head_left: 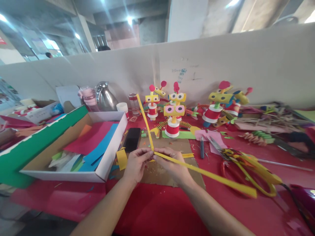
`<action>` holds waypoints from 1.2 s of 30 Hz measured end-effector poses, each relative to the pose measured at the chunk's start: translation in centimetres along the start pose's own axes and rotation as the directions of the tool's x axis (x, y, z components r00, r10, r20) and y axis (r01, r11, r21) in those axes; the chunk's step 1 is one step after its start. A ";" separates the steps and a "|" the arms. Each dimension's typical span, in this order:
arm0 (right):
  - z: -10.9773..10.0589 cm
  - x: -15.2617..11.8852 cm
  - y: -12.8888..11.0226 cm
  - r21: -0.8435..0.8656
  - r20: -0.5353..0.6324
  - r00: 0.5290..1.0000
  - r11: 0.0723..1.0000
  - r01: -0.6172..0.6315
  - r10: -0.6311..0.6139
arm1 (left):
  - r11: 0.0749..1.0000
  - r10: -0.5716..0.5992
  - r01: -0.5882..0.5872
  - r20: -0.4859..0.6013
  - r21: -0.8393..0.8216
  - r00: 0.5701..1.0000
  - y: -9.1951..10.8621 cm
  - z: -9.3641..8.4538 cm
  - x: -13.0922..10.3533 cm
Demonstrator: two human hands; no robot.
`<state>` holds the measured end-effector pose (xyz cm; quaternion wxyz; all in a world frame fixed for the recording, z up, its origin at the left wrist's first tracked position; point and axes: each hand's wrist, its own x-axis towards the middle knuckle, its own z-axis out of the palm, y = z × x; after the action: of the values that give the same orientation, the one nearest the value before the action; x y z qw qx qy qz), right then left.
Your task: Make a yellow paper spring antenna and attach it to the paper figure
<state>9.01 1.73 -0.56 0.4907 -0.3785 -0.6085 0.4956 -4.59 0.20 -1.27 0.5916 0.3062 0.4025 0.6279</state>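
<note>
Bare forearms (105, 203), hands (135, 165) (175, 165) pinching yellow paper strips (146, 121) (209, 173)

I have my left forearm (110, 205) and my right forearm (209, 205) stretched forward, both bare and slanting toward each other. My left hand (137, 163) and my right hand (174, 164) almost meet, each pinching with thumb against bent fingers.

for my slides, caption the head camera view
Left hand and right hand hold yellow paper strips together above cardboard, colourful cup figures behind.
</note>
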 end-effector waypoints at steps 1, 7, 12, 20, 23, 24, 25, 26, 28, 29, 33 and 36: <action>0.0 0.0 -0.2 -0.008 -0.010 1.000 1.000 -0.004 0.004 | 1.000 -0.001 0.001 -0.003 -0.007 1.000 -0.1 0.0 0.0; -0.3 0.2 -0.3 0.062 -0.019 0.999 0.997 -0.043 0.044 | 0.997 -0.073 0.070 0.072 0.040 0.995 1.2 0.2 0.0; -1.1 0.9 -0.1 0.013 -0.021 0.998 0.999 -0.053 0.053 | 0.929 -0.077 0.047 0.067 0.368 0.995 3.0 1.5 0.3; -4.7 1.6 -0.9 -0.158 0.028 0.998 0.986 -0.053 0.058 | 0.900 -0.105 0.045 0.116 0.433 0.988 1.8 3.6 1.1; -5.3 1.2 -0.8 -0.083 0.091 0.995 0.996 -0.027 0.034 | 0.943 -0.064 0.023 0.112 0.333 0.992 0.4 3.4 0.8; -5.3 0.9 -0.6 -0.061 0.108 0.994 0.998 -0.004 0.010 | 0.958 -0.063 0.033 0.097 0.285 0.993 0.0 3.3 0.7; -5.1 0.7 -0.5 -0.050 0.116 0.993 0.999 0.017 -0.011 | 0.971 -0.063 0.043 0.079 0.235 0.995 -0.3 3.3 0.6; -4.9 0.4 -0.3 -0.050 0.111 0.993 0.998 0.030 -0.024 | 0.981 -0.067 0.054 0.064 0.187 0.996 -0.5 3.2 0.5; -4.5 -0.1 -0.1 -0.068 0.068 0.997 0.997 0.041 -0.036 | 0.993 -0.073 0.068 0.054 0.100 0.996 -0.9 3.3 0.4; -4.2 -0.3 0.1 -0.083 0.030 0.999 0.995 0.048 -0.045 | 0.995 -0.078 0.074 0.063 0.065 0.995 -1.0 3.3 0.4; -3.8 -0.8 0.2 -0.206 -0.088 0.987 0.972 0.111 -0.131 | 0.996 -0.080 0.084 0.083 -0.041 0.993 -1.4 3.6 0.5; -3.9 -0.9 0.1 -0.229 -0.107 0.982 0.965 0.127 -0.154 | 0.994 -0.076 0.081 0.063 -0.077 0.995 -1.6 3.7 0.3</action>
<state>13.06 1.80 -0.75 0.5164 -0.4166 -0.6534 0.3643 -0.70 0.95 -0.87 0.6393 0.2852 0.3710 0.6101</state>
